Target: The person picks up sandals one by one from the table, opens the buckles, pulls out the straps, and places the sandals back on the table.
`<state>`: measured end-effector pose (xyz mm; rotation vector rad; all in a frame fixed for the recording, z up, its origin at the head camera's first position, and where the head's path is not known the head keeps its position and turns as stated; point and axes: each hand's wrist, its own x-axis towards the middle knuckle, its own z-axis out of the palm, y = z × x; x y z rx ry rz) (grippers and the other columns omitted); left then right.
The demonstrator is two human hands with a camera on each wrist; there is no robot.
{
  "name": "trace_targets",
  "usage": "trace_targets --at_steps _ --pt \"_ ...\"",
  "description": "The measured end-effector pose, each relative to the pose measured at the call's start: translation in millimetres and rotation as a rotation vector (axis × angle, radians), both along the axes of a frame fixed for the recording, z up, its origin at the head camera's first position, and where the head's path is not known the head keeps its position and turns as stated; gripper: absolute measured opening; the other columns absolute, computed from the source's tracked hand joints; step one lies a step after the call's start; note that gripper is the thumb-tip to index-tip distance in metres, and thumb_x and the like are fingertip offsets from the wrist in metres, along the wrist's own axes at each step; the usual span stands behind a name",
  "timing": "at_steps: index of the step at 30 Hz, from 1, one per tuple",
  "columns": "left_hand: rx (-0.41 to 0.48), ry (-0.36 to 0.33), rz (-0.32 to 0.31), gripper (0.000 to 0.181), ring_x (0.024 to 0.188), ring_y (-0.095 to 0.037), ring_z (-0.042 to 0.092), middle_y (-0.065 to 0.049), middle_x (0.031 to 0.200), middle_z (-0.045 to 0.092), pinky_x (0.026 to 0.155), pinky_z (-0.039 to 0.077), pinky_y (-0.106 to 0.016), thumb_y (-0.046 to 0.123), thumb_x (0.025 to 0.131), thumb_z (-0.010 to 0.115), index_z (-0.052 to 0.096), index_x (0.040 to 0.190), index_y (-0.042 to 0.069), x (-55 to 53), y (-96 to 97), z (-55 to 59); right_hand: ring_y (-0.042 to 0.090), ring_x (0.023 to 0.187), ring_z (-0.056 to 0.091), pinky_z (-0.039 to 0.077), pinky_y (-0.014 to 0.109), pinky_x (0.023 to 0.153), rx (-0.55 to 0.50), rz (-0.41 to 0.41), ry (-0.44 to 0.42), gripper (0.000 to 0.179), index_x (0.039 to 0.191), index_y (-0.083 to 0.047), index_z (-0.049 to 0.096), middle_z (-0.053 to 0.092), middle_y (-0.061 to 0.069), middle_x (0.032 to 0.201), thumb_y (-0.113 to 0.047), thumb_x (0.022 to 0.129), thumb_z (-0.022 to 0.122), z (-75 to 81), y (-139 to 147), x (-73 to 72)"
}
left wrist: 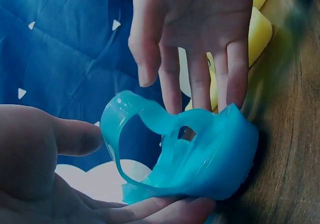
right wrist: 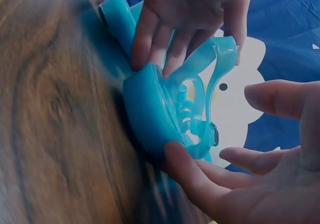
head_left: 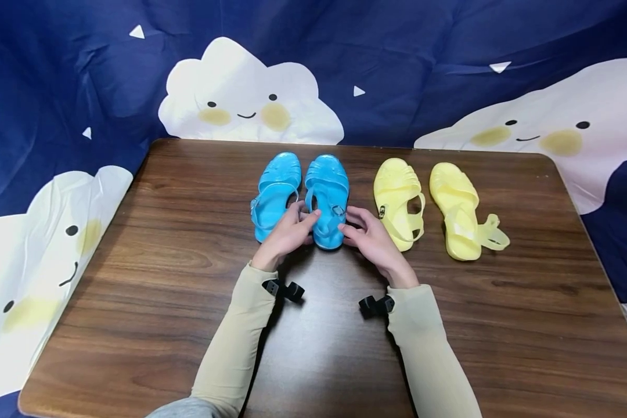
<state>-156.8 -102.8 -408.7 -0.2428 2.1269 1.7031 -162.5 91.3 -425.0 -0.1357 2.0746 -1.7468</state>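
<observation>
Two blue jelly sandals lie side by side on the table, toes pointing away. Both hands flank the heel end of the right-hand blue sandal (head_left: 326, 174). My left hand (head_left: 288, 233) sits between the pair, its extended fingers along the sandal's left side and its thumb close to the heel strap. From the other side, my right hand (head_left: 373, 241) touches the sole's edge with its fingertips, the thumb held apart in the right wrist view. A buckle (head_left: 338, 210) shows on this sandal's right side. The other blue sandal (head_left: 280, 169) stands just left of my left hand.
Right of my hands lies a yellow sandal (head_left: 395, 177) with its strap looped up. Farther right, a second yellow sandal (head_left: 453, 183) has its strap (head_left: 493, 237) splayed outward. A dark blue cloth (head_left: 386, 40) with cloud faces hangs behind the wooden table (head_left: 188, 290).
</observation>
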Motion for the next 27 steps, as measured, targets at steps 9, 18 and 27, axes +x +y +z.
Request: trace_targets --at_steps 9,18,27 --pt "-0.032 0.008 -0.012 0.060 0.105 -0.027 0.063 -0.013 0.114 0.055 0.090 0.054 -0.042 0.032 0.099 0.053 0.030 0.147 0.004 -0.4 0.0 -4.2 0.033 0.109 0.062 0.055 0.041 0.088 0.072 0.005 -0.035 0.056 0.144 0.002 0.032 0.044 0.023 0.142 -0.019 0.097 0.055 5.0 3.6 1.7" --pt "-0.126 0.046 -0.070 0.048 0.087 -0.025 0.064 -0.007 0.093 0.058 0.075 0.058 -0.037 0.033 0.098 0.057 0.046 0.134 0.004 0.6 3.3 -6.7 0.032 0.098 0.067 0.057 0.039 0.083 0.266 0.076 -0.016 0.055 0.143 0.005 0.032 0.056 0.026 0.128 -0.020 0.098 0.052 17.4 12.4 8.1" --pt "-0.242 0.057 -0.192 0.036 0.074 -0.025 0.068 -0.010 0.086 0.064 0.068 0.057 -0.036 0.023 0.096 0.059 0.053 0.126 0.003 2.1 -2.9 -3.4 0.021 0.080 0.069 0.053 0.032 0.074 0.525 0.239 0.101 0.048 0.133 0.002 0.043 0.066 0.016 0.111 -0.029 0.098 0.053 27.9 13.8 12.3"
